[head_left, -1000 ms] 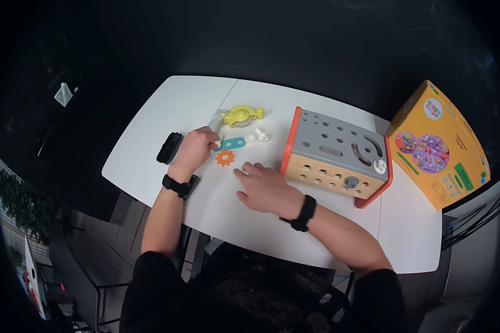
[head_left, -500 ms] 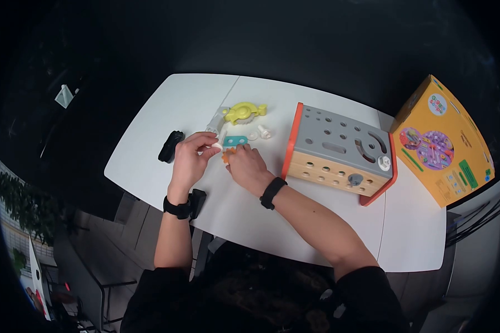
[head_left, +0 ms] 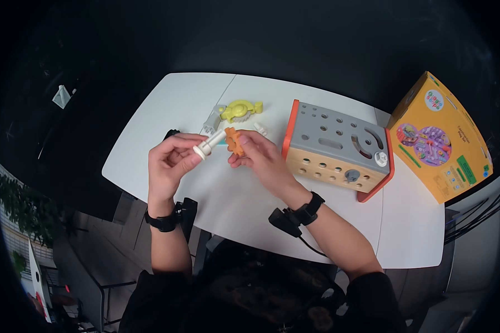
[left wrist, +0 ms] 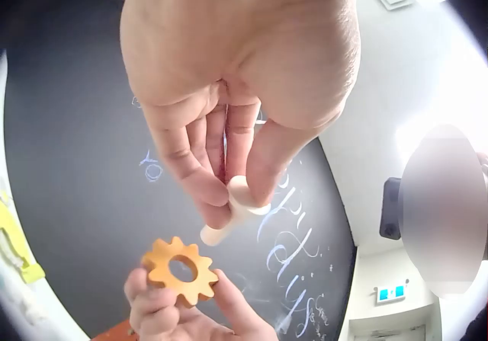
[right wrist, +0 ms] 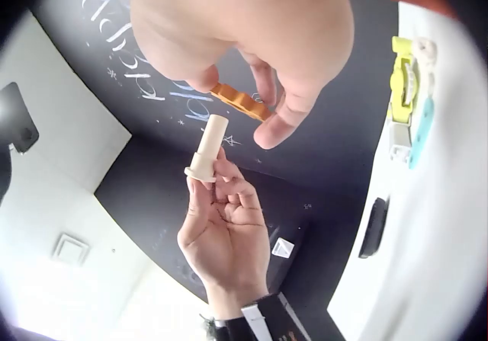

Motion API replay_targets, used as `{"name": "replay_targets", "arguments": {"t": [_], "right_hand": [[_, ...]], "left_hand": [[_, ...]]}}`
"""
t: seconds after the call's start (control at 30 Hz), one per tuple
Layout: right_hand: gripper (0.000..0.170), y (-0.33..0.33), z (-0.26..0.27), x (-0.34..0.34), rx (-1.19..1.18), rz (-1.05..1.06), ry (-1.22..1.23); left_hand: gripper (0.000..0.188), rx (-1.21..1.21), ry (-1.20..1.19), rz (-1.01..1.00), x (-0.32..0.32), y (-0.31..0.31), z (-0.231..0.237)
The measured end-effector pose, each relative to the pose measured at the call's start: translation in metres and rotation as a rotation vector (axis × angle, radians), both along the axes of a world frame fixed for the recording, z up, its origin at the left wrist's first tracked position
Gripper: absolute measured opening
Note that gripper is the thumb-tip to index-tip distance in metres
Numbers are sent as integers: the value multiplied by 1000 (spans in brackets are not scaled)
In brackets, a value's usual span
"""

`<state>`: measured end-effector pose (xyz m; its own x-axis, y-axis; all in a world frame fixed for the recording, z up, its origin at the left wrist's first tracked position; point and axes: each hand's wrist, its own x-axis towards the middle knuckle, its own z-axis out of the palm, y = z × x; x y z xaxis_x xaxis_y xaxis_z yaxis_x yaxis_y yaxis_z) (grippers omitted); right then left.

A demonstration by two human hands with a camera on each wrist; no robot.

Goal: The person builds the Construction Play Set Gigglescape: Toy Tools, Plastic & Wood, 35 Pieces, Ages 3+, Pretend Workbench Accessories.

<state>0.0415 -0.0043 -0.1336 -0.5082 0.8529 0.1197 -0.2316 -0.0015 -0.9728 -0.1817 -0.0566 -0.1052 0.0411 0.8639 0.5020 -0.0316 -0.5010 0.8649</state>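
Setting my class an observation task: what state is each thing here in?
Left hand: pinching white peg.
Right hand: holding orange gear.
White peg: held, not through the gear.
Orange gear: held, hole empty.
Yellow-green toy: lying on table.
Toy workbench: standing on table.
Grey knob: set in workbench side.
Yellow box: standing.

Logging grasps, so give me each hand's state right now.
Left hand: pinching the white peg near its flanged end.
Right hand: pinching the orange gear by its edge.

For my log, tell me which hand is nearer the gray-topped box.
Right. The right hand, holding the orange gear, is just left of the box in the head view; the left hand, pinching the white peg, is farther left.
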Motion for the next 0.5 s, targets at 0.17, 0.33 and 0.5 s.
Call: {"name": "replay_targets", "arguments": {"t": [0.17,0.33,0.5], "right_hand": [[46,-9,15,11,-55,117,339],[43,-13,16,30,-80,192,260],[38,-26,3,60,-61,152,170]], "left_hand": [[26,36,53,-109,14,-5,5],[33,252,290,-58,36,3,10],[37,269,327,177,80,0,12]]}}
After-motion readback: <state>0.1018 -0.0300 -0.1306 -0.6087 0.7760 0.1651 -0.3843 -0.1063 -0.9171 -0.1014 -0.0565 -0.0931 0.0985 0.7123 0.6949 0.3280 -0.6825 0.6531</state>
